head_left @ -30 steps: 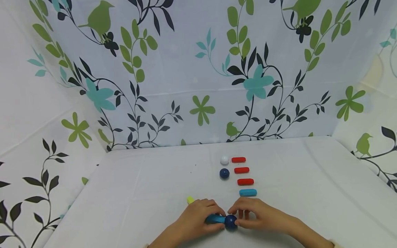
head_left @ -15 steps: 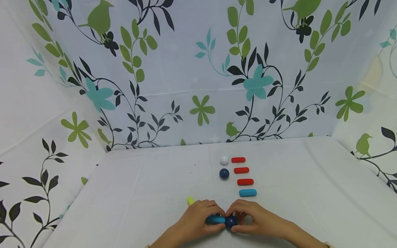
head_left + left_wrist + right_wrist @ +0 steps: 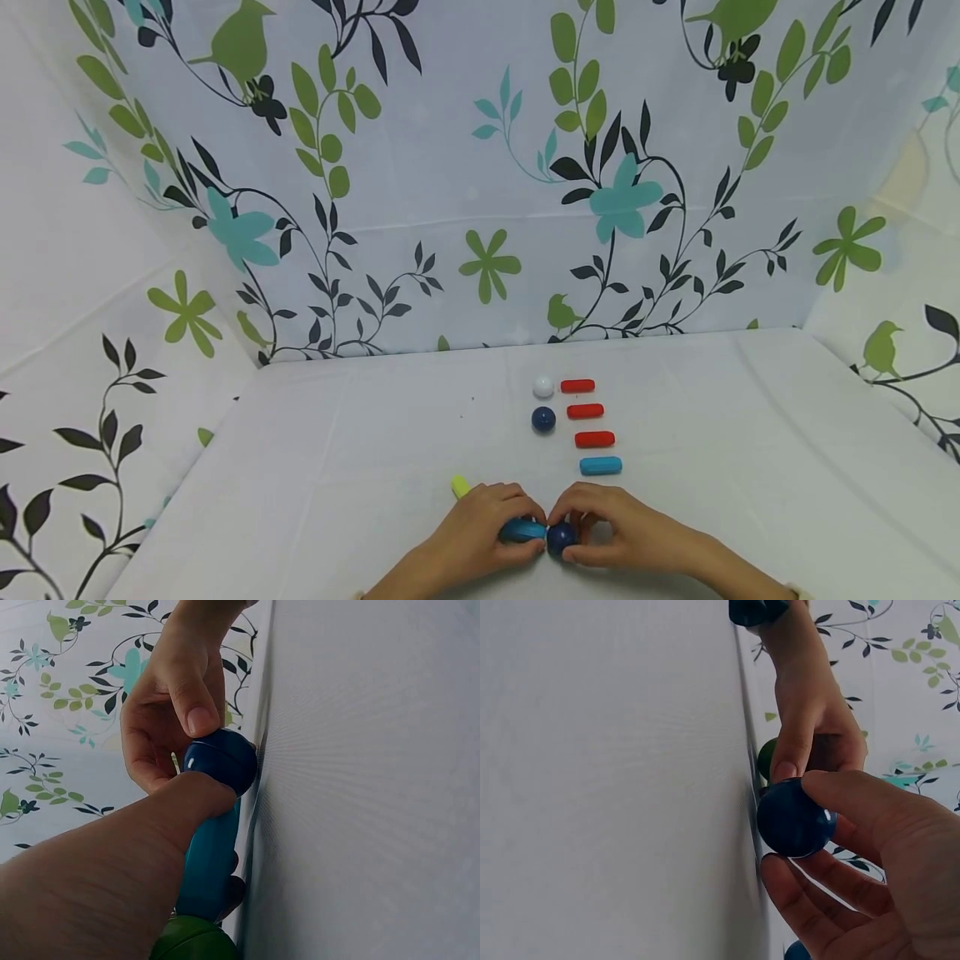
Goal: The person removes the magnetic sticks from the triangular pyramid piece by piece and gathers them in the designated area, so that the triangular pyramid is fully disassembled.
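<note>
My left hand [image 3: 489,527] grips a blue stick [image 3: 522,531] low over the table. In the left wrist view a green ball [image 3: 195,941] sits at the far end of that blue stick [image 3: 206,862]. My right hand [image 3: 618,529] pinches a dark blue ball [image 3: 562,539] between thumb and fingers. This ball [image 3: 796,817] is right at the stick's near end; whether the two are joined, I cannot tell. A yellow stick [image 3: 460,486] pokes out behind my left hand, the rest of it hidden.
Beyond the hands on the white table [image 3: 375,433] lie several red sticks [image 3: 585,411] in a column, with another blue stick [image 3: 601,466] closest to me. Left of them are a white ball [image 3: 543,387] and another dark blue ball [image 3: 543,419]. Patterned curtains surround the table.
My right fingers have closed in from loosely touching the dark blue ball to pinching it, and the ball has shifted very slightly right. My left hand keeps its grip in nearly the same place.
</note>
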`<state>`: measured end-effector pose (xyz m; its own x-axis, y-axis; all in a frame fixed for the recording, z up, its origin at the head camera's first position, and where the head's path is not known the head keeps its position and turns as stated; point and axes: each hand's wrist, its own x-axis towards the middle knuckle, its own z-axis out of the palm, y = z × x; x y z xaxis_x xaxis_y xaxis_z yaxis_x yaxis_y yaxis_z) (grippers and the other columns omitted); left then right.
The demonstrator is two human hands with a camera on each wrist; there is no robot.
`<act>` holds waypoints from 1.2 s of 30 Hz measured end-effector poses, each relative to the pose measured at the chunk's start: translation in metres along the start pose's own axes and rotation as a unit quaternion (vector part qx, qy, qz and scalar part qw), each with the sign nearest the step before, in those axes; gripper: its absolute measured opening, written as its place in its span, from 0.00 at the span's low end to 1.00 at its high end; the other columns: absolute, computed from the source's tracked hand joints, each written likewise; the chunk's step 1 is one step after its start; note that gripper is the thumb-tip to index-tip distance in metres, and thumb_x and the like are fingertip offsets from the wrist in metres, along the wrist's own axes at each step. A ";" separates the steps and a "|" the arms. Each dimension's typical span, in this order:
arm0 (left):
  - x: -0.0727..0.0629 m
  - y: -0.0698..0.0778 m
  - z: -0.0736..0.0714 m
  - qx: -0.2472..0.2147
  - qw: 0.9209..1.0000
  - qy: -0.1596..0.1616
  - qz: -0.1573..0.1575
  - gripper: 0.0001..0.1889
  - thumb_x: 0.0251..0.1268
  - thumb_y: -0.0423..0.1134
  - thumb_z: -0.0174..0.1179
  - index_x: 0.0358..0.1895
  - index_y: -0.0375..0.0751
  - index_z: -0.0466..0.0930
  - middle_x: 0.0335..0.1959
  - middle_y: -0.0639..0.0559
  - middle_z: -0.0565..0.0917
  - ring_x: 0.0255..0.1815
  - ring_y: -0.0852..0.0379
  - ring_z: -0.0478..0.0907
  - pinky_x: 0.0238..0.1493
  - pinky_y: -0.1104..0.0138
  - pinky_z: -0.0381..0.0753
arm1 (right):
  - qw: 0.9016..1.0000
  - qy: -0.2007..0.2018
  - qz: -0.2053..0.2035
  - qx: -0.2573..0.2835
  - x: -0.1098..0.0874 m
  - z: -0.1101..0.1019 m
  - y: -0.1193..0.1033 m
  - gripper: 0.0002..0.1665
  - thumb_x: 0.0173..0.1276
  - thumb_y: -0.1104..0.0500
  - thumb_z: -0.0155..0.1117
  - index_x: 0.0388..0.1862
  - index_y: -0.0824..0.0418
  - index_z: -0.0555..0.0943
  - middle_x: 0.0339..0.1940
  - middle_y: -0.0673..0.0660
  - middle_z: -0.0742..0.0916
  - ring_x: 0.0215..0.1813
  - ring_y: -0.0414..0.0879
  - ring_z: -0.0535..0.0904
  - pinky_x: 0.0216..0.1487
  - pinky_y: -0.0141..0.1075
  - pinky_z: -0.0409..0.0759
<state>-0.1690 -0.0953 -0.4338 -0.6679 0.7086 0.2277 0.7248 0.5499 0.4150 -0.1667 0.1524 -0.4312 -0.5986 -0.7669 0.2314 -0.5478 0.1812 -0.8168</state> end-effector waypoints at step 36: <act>-0.001 -0.005 -0.001 0.013 1.000 -0.012 0.021 0.09 0.66 0.53 0.62 0.43 0.56 0.83 0.38 0.69 0.80 0.42 0.74 0.73 0.48 0.75 0.72 | 0.983 0.134 -0.064 -0.107 0.043 -0.030 0.032 0.19 0.59 0.66 0.72 0.49 0.63 0.78 0.41 0.56 0.83 0.38 0.45 0.80 0.41 0.37 0.84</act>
<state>-0.1718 -0.0991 -0.4354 -0.6324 0.7419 0.2229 0.7566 0.5298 0.3832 -0.2277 0.1435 -0.4308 -0.6341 -0.6068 0.4792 -0.7214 0.2411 -0.6492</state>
